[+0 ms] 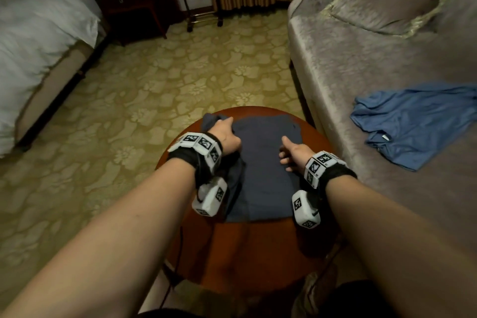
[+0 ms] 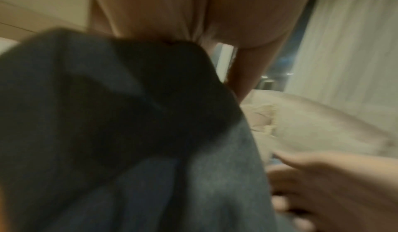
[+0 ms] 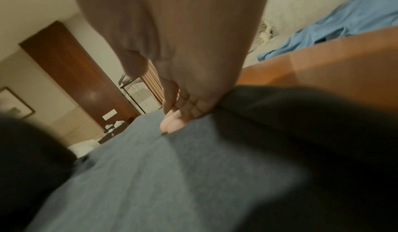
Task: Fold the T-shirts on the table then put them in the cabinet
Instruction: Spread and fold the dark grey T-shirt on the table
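Folding is under way on the dark grey T-shirt (image 1: 265, 170), which lies flat on the round wooden table (image 1: 247, 253) just in front of the person. The left hand (image 1: 227, 137), at approx 10 o'clock on the shirt, has its fingers curled round a bunched sleeve or side edge and holds it up off the table. The right hand (image 1: 294, 153), at approx 3 o'clock, lies on the cloth w/ the thumb stretched out; the right wrist view shows its fingertips (image 3: 174, 125) bent and pressing down into the fabric.

Risks from here, as a judgement:
- The table is small and the shirt's left side already hangs near the rim, so a hard pull could drag the whole shirt off toward 9 o'clock.
- If the right hand lifts too soon, the pinned half slides w/ the fold and the crease goes crooked.
- The bunched sleeve may get trapped inside, leaving a lump.

A second blue T-shirt (image 1: 413, 124) lies crumpled on the sofa (image 1: 361, 59) at 2 o'clock, not yet folded. Which piece of furniture is the cabinet can't be told.
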{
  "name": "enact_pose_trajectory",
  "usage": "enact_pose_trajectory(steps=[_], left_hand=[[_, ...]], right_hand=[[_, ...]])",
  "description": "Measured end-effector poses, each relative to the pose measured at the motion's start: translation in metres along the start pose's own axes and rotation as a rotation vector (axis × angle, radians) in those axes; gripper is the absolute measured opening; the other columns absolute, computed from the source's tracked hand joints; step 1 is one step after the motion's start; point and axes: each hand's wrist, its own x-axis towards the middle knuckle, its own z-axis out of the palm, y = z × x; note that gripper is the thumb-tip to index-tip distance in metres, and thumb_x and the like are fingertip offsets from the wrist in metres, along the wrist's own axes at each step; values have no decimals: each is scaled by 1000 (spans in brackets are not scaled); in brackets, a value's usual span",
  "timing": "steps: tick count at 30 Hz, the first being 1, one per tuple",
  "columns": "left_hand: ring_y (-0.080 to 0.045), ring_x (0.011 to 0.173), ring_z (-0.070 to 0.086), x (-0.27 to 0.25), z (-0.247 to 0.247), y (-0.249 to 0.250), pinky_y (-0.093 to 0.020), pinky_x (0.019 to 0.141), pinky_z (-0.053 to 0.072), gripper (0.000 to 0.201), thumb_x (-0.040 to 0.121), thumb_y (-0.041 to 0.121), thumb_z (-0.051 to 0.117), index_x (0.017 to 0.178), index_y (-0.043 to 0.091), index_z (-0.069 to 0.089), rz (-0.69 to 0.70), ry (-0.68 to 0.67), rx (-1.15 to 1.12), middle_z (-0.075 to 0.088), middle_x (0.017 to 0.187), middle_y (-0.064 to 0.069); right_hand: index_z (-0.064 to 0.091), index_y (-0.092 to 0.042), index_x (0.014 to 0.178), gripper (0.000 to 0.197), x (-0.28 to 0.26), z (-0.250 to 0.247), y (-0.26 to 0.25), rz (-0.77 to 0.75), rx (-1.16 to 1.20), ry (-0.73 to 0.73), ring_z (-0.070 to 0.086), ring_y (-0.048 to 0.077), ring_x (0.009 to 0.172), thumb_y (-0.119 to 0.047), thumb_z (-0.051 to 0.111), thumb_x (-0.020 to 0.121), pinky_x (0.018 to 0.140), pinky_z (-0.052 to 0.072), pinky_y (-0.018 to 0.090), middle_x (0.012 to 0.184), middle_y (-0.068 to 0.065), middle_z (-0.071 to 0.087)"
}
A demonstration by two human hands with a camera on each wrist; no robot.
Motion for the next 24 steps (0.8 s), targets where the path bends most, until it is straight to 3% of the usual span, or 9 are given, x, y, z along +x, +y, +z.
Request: enact_pose_trajectory(steps=[5, 7, 8, 10, 13, 15, 19, 22, 24], left_hand=[[-26, 119, 53, -3, 37, 64, -31, 87, 48, 87, 88, 13, 62, 153, 21, 5, 111, -140, -114, 36, 149, -10], [-26, 104, 59, -4, 47, 74, -38, 82, 51, 85, 91, 6, 59, 153, 25, 4, 78, -215, -368, 42, 143, -10], [-27, 101, 60, -2, 49, 71, -40, 82, 52, 78, 92, 3, 56, 153, 25, 11, 38, -207, -467, 47, 138, -11], [-29, 104, 62, 6, 52, 58, -43, 89, 53, 57, 94, 6, 50, 146, 19, 31, -24, -102, -442, 55, 130, -10], [-32, 123, 50, 11, 62, 32, -36, 101, 43, 48, 93, 10, 45, 141, 13, 40, -54, -30, -76, 46, 141, -14], [-35, 132, 40, 9, 78, 20, -40, 105, 40, 57, 93, 17, 50, 146, 13, 31, -81, -126, 16, 33, 150, -15], [-35, 146, -1, -2, 114, 15, -50, 118, 15, 95, 86, 57, 57, 154, 21, 1, -130, -251, 157, -10, 160, -9], [-37, 145, -13, -5, 123, 14, -54, 118, 8, 115, 73, 70, 62, 152, 26, -10, -111, -259, 225, -21, 158, -9], [-37, 144, -16, -2, 122, 10, -57, 117, 8, 128, 63, 75, 66, 151, 28, -14, -100, -280, 251, -24, 157, -8]], right_hand=[[55, -16, 98, 61, 5, -12, -2, 34, 82, -77, 51, 15, 62, -72, 33, 88, 57, 43, 25, 76, 1, 54], [56, -16, 122, 75, 10, -20, -2, 39, -22, -52, 61, 24, 93, -76, 31, 85, 85, 50, 34, 107, 9, 64], [48, -17, 137, 83, 11, -24, -3, 27, -113, -20, 56, 29, 115, -78, 31, 83, 102, 42, 40, 129, 12, 57], [41, -18, 143, 90, 10, -29, -3, 4, -201, -37, 48, 31, 126, -80, 39, 78, 111, 32, 42, 140, 9, 49], [61, -17, 123, 76, 14, -31, 0, -19, -236, -116, 61, 29, 109, -68, 68, 66, 105, 42, 44, 123, 3, 64], [59, -12, 124, 74, 19, -31, 1, -8, -248, -94, 63, 29, 103, -48, 80, 64, 99, 47, 45, 121, 7, 65], [49, -5, 132, 55, 8, -29, -7, 6, -527, -24, 48, 30, 123, -18, 69, 82, 101, 42, 33, 138, 8, 43], [57, -12, 96, 12, 8, -31, -7, -33, -641, -20, 49, 20, 106, -9, 61, 85, 84, 39, 27, 117, 7, 50], [61, -8, 96, 12, 9, -35, -7, -68, -623, 40, 51, 22, 106, -6, 60, 84, 82, 39, 28, 115, 10, 53]])
